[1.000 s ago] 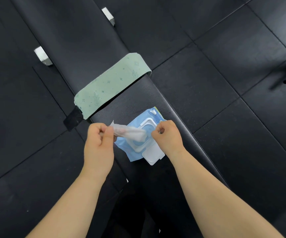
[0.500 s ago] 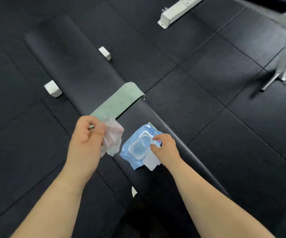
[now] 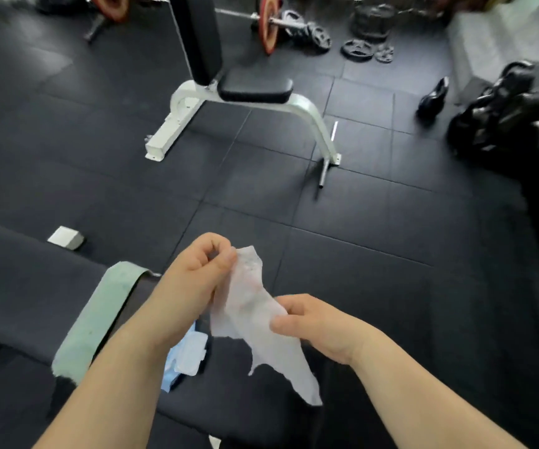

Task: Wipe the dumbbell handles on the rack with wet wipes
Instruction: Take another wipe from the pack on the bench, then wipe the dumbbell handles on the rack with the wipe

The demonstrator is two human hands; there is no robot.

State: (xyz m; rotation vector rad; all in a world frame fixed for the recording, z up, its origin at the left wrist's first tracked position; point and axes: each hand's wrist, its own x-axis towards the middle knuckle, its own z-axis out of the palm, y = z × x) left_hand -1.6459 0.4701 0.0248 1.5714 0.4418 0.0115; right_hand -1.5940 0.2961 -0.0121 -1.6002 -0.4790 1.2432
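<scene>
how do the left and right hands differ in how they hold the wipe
The left hand pinches the top corner of the wet wipe; the right hand grips its side edge, midway down. The left hand sits higher in view, the right hand lower. Both hold the same wipe.

a black padded bench (image 3: pixel 18 286) runs across the lower left. a pale green band (image 3: pixel 99 312) lies across its pad, edge to edge. just right of the band, a blue wipes pack (image 3: pixel 184 358) with a white lid lies on the pad, partly hidden. the floor (image 3: pixel 375 222) is dark rubber tiles. on it stand a white-framed seat (image 3: pixel 255 89) and, at the far edge, black weight plates (image 3: pixel 358 50).
</scene>
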